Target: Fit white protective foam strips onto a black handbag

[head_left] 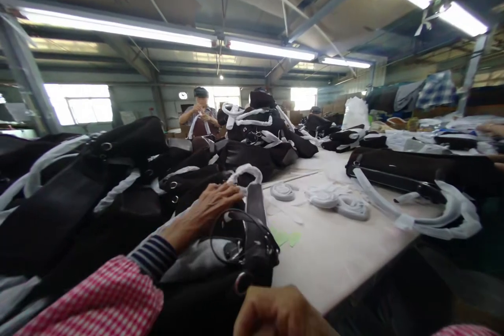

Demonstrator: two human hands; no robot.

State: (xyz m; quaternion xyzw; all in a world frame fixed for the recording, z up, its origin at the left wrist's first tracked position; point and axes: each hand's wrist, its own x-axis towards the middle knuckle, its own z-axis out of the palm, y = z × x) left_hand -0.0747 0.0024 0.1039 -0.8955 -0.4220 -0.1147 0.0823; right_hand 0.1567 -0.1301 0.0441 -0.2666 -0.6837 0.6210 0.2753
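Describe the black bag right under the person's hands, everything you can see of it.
The black bag lies at the near end of the table, among other black bags. It looks like dark leather or similar. A handle wrapped in white material arches at its far end, a black strap runs down its middle, and thin dark loops and metal rings sit near the front. The left hand rests on it, fingers by the wrapped handle; the right hand is at its near edge.

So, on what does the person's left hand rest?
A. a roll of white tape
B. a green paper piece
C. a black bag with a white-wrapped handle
C: the left hand lies on the black bag, just beside its white-wrapped handle.
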